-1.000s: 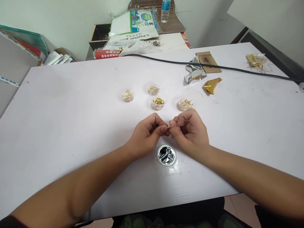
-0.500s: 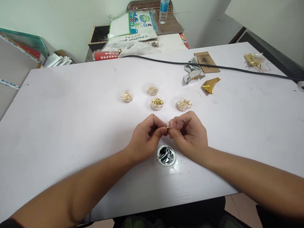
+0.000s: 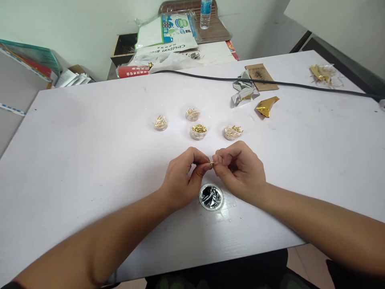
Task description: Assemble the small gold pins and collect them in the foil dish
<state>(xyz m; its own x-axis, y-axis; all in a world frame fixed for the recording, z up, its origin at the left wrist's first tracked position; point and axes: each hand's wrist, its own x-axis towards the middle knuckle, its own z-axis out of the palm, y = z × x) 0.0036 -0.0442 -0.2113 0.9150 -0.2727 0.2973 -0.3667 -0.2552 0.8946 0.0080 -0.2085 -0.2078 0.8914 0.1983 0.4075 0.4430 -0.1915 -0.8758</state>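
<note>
- Biggest thing out there is the broad white tabletop (image 3: 90,160), glossy and hard, with everything spread across it.
- Over its near half, the left hand (image 3: 182,180) pinches thumb against forefinger, the other fingers curled in behind.
- Opposite comes the right hand (image 3: 242,168), thumb and forefinger closed as well, the two sets of fingertips almost meeting.
- Just below the hands sits the round white-rimmed dish (image 3: 211,208) of dark, shiny contents; single pieces are hard to make out.
- Beyond the hands stand four small round clear plastic cups (image 3: 198,137) of slim gold-coloured pieces, the rightmost just past the right knuckles. A careless outward swing of that hand could, I'd judge, tip it and scatter the lot.
- And the smallest, centre stage: the slim gold-coloured metal pin (image 3: 212,163), bridging the two pinches above the table, just past the dish. Here's the danger: so little surface to grip, so smooth-looking, that uneven pressure could shoot it out, onto the tabletop or down among the dark pieces.
- Against half a second ago, precious little change! Both pinches hold, cups and dish stay put; the meeting fingertips sit only a touch lower in view.
</note>
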